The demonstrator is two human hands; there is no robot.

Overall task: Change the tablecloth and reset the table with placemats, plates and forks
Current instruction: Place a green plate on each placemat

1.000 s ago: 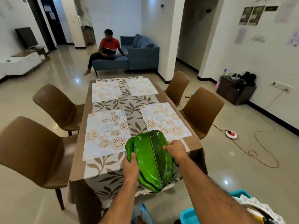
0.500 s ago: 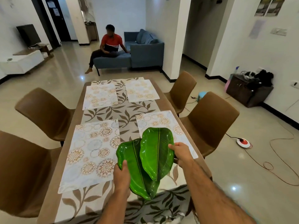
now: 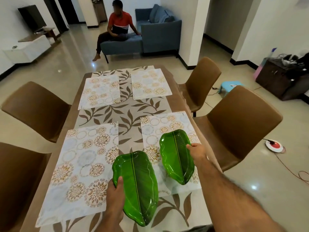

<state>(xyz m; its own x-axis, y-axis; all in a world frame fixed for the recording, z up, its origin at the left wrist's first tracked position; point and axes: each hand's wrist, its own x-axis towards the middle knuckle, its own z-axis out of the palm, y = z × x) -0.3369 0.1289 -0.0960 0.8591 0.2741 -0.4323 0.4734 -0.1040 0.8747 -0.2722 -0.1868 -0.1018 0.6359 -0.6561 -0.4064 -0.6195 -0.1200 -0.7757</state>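
A leaf-patterned tablecloth [image 3: 127, 113] covers the table, with several floral placemats on it. My right hand [image 3: 198, 152] grips the right edge of one green leaf-shaped plate [image 3: 175, 156] over the near right placemat [image 3: 155, 126]. My left hand [image 3: 116, 193] grips the left edge of another green leaf plate [image 3: 138, 183], held between the near left placemat [image 3: 83, 166] and the right one. Whether more plates are stacked under it cannot be told. Two far placemats [image 3: 100, 92] [image 3: 150, 83] lie bare. No forks are in view.
Brown chairs stand on both sides: two on the left [image 3: 36, 108] [image 3: 18, 185], two on the right [image 3: 204, 81] [image 3: 240, 121]. A person sits on the blue sofa [image 3: 160, 30] beyond the table. A cable and a red-white device [image 3: 274, 145] lie on the floor at right.
The two plates, overlapped before, are now apart: my right hand carried one out to the right over the near right placemat. I have come closer to the table.
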